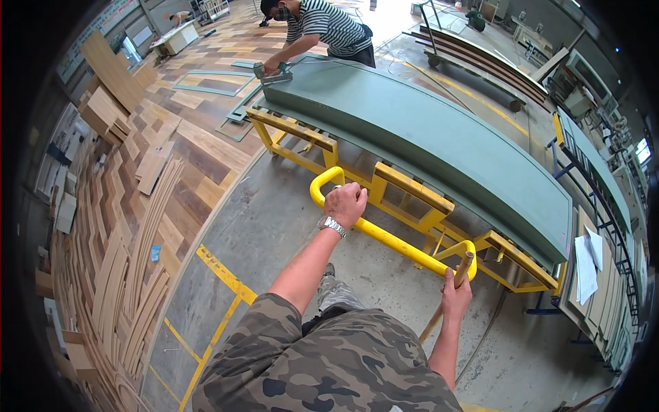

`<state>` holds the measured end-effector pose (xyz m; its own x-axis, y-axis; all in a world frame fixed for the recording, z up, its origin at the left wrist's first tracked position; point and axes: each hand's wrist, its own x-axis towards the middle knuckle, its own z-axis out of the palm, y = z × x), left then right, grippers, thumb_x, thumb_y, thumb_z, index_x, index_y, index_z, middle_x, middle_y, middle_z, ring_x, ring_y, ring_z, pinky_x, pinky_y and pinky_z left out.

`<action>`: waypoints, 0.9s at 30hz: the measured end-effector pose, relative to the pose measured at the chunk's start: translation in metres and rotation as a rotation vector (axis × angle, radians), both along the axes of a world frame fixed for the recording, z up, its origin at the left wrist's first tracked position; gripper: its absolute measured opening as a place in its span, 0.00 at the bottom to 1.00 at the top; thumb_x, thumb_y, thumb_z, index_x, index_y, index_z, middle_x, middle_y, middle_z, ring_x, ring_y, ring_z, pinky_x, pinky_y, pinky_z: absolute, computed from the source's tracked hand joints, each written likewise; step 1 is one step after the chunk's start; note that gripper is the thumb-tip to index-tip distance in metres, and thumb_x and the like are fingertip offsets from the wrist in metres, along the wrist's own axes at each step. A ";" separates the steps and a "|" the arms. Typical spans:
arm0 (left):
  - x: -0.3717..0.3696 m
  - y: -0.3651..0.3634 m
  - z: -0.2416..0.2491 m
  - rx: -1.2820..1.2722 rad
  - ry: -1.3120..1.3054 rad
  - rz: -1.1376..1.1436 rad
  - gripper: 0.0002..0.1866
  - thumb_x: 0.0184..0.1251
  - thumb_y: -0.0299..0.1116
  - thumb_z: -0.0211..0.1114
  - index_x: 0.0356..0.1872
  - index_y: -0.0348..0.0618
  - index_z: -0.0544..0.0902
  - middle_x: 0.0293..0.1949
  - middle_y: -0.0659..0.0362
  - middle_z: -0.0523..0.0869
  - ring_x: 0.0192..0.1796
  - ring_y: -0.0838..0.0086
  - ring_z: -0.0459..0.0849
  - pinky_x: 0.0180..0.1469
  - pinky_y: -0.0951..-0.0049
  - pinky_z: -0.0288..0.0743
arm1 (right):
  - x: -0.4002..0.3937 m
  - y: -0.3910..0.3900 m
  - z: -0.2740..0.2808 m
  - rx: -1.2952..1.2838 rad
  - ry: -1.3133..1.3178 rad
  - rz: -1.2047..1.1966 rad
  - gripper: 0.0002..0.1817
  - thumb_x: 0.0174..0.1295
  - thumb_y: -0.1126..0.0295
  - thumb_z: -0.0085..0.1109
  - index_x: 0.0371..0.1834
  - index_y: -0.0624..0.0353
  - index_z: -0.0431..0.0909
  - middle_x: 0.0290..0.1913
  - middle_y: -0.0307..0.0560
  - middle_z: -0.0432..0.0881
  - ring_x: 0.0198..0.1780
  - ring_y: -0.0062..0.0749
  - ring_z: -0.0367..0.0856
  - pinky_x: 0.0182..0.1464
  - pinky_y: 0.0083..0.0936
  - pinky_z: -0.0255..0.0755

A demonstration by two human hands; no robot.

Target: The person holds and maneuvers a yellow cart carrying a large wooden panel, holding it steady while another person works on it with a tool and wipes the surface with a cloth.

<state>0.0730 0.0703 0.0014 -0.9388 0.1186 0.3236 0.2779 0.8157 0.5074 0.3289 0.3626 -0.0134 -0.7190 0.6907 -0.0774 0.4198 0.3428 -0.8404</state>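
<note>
A long green curved panel [439,137] lies across a yellow cart frame [412,196], stretching away from both hands toward the far side of the floor. Just beyond the hands, the cart's yellow tubular handle [384,237] runs as a rounded bar from one hand to the other. The left hand [345,204] is closed in a fist around the bend of that handle at its left end, fingers wrapped over the top of the tube, a metal wristwatch [333,225] on the wrist just below it. The right hand [456,294] sits nearer the body, just under the handle's right bend, fingers curled shut around a wooden stick [449,294] that rises past the thumb and rests against the yellow tube, its lower end slanting down behind the forearm. Far beyond the left hand, at the other end of the panel, another person in a striped shirt [329,27] bends over it, pressing a green power tool [272,74] onto its surface. Left of the left arm, bent wooden strips [130,275] lie stacked on the floor
</note>
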 end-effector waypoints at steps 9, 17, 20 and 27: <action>-0.001 0.000 -0.003 -0.001 -0.001 0.002 0.17 0.75 0.45 0.70 0.29 0.44 0.85 0.31 0.52 0.91 0.36 0.53 0.90 0.40 0.52 0.82 | 0.000 -0.002 0.004 -0.015 -0.009 -0.003 0.26 0.78 0.53 0.70 0.67 0.63 0.84 0.31 0.38 0.83 0.28 0.19 0.79 0.33 0.22 0.76; 0.000 -0.001 0.000 -0.015 -0.006 0.000 0.16 0.76 0.44 0.70 0.31 0.44 0.86 0.31 0.52 0.91 0.36 0.54 0.90 0.39 0.53 0.83 | -0.001 -0.004 0.008 -0.026 -0.020 -0.006 0.26 0.78 0.53 0.69 0.66 0.63 0.84 0.31 0.38 0.83 0.28 0.19 0.79 0.33 0.22 0.76; 0.000 0.000 0.001 -0.019 -0.010 -0.002 0.16 0.76 0.44 0.70 0.31 0.44 0.86 0.31 0.52 0.91 0.36 0.55 0.90 0.39 0.54 0.83 | -0.001 -0.004 0.009 -0.038 -0.020 -0.006 0.26 0.78 0.53 0.69 0.67 0.63 0.84 0.31 0.38 0.83 0.28 0.19 0.79 0.34 0.22 0.76; -0.001 0.000 -0.003 0.006 0.009 0.007 0.17 0.74 0.45 0.70 0.28 0.44 0.84 0.30 0.52 0.90 0.35 0.54 0.89 0.38 0.53 0.81 | -0.001 -0.005 0.011 -0.024 -0.036 -0.008 0.26 0.78 0.53 0.70 0.67 0.62 0.84 0.31 0.38 0.82 0.28 0.19 0.79 0.33 0.22 0.76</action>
<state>0.0717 0.0706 -0.0021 -0.9365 0.1098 0.3331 0.2769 0.8145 0.5098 0.3281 0.3574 -0.0021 -0.7096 0.6945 -0.1192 0.4525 0.3194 -0.8326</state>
